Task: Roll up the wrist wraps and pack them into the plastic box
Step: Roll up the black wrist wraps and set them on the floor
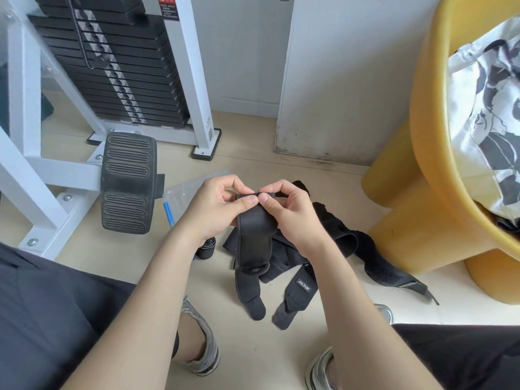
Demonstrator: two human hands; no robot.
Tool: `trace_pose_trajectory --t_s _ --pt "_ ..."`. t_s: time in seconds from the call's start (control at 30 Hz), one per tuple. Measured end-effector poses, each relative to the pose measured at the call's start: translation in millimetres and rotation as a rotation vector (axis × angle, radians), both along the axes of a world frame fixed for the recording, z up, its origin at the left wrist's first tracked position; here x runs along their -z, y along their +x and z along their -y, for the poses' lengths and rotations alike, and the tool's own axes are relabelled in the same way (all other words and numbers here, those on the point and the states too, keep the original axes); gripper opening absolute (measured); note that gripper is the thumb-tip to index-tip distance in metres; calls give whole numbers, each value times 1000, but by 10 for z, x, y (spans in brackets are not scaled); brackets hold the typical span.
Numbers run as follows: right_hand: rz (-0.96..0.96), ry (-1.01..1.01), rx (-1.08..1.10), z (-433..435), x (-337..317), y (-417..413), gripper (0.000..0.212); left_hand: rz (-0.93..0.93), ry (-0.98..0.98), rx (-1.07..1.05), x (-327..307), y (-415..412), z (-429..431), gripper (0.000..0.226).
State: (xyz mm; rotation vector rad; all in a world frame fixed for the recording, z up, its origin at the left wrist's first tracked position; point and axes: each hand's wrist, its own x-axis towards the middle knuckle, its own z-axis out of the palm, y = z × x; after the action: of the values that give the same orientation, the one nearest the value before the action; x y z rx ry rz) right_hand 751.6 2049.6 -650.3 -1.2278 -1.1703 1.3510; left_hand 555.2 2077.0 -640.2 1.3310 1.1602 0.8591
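floor (pixel 253 347): both hands (pixel 216 209) pinch wrap (pixel 254 235) end.

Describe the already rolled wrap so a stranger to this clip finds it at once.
Start at the weight machine's black ribbed footplate. On the floor below and right of it, half hidden behind the left forearm, lies the rolled wrap. Unlike the loose wraps sprawled to its right, it is a tight little cylinder.

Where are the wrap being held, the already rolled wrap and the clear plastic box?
held wrap (pixel 254 235): head view, its flat middle stretch.
rolled wrap (pixel 206 249): head view, its outer side.
clear plastic box (pixel 183 190): head view, its clear face.
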Motion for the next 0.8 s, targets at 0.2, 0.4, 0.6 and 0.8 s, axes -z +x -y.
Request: trace_pose_trajectory --t_s 0.2,0.4,0.6,0.8 --pt "-103 0 -28 18 -28 11 5 109 -58 1 -28 -13 7 10" --pt "-139 10 3 42 7 28 22 83 -3 13 -55 -79 -5 11" --pt "-81 40 0 27 10 50 11 43 -63 42 -108 -84 26 26" --pt "-117 33 -6 32 22 41 14 68 -203 113 -156 -77 41 26"
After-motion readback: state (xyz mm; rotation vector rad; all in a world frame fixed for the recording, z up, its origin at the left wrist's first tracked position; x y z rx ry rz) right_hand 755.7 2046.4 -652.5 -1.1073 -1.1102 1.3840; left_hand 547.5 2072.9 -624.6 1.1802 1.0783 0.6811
